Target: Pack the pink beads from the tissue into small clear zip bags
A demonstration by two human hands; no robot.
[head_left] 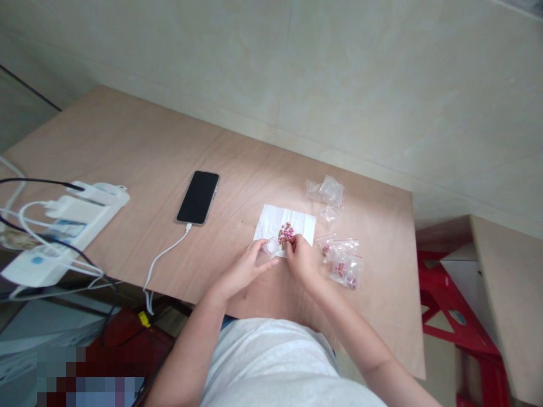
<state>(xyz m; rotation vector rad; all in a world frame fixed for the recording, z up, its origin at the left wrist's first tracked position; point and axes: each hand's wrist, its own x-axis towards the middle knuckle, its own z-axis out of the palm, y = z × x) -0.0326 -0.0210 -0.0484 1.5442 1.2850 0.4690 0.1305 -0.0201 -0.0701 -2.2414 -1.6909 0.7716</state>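
Note:
A pile of small pink and brownish pills (285,233) lies on a white sheet of paper (266,217) on the table. My left hand (247,264) grips a small clear plastic bag (270,246) between thumb and fingers, just left of the pile. At the pile's lower right edge is my right hand (302,254), its fingertips pinched together and touching down among the pills. Whatever those fingertips hold is hidden. Several clear zip bags (341,263) with pills inside lie to the right of my right hand.
Behind them are empty-looking clear bags (331,195). A phone (198,198) with a white charging cable (163,251) lies to the left. Farther left stands a power strip (68,237) with tangled cords. The wooden table (127,130) meets a wall; a red stool (453,311) stands right.

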